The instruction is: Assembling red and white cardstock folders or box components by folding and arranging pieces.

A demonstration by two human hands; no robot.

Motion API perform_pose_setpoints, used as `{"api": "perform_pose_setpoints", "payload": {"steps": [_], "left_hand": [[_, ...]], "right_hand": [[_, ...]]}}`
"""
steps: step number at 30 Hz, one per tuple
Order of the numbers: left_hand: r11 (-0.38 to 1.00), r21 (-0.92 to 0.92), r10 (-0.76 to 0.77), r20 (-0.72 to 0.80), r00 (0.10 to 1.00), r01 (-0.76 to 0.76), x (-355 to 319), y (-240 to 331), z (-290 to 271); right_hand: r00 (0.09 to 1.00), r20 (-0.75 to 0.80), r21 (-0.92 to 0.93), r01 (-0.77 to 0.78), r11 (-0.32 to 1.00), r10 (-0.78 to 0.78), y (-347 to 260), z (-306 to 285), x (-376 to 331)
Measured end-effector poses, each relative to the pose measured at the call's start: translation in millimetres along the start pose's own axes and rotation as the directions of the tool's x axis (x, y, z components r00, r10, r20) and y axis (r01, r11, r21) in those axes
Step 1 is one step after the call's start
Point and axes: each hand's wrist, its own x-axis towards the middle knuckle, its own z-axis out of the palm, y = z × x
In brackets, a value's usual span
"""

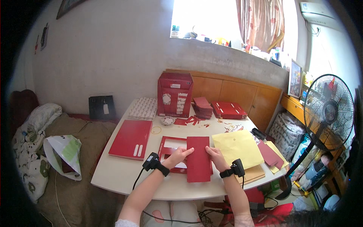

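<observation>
A narrow dark red cardboard piece (198, 164) is held upright between my two hands above the near middle of the table. My left hand (179, 157) grips its left edge with the thumb on top, and my right hand (218, 158) pinches the right edge the same way. The undersides of my fingers are hidden. Beneath the piece lies a flat red card frame (163, 151) with white rectangular areas, partly covered by my left hand. To the right of my right hand are large yellow sheets (240, 148) stacked over tan board (252, 174).
Red panels (128, 138) lie at the table's left. Behind stand a red display box (174, 81), stacked red cards (202, 108), more red panels (230, 109) and a small bowl (167, 120). A black fan (329, 109) stands at right, a bed (79, 151) at left.
</observation>
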Motion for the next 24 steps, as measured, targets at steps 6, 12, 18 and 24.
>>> {"api": "perform_pose_setpoints", "payload": {"steps": [6, 12, 18, 24], "left_hand": [[1.0, -0.003, 0.0, 0.087, 0.996, 0.0, 7.4, -12.3, -4.2], [0.995, -0.09, -0.042, -0.035, 0.999, 0.039, 6.0, -8.2, -4.8], [0.99, -0.138, -0.034, 0.056, 0.998, 0.041, 6.4, -8.8, -5.0], [0.998, -0.029, 0.059, 0.048, 0.997, -0.058, 10.9, -19.3, -8.9]], "right_hand": [[0.998, -0.056, 0.015, -0.002, 1.0, 0.003, 7.0, -5.1, 4.1], [0.999, -0.035, 0.017, -0.017, 1.0, 0.017, 3.6, 1.1, 2.4], [0.998, -0.064, 0.0, 0.005, 1.0, -0.005, 9.1, -5.4, 5.2], [0.994, -0.103, 0.046, 0.027, 0.999, -0.022, 10.6, -3.6, 7.6]]}}
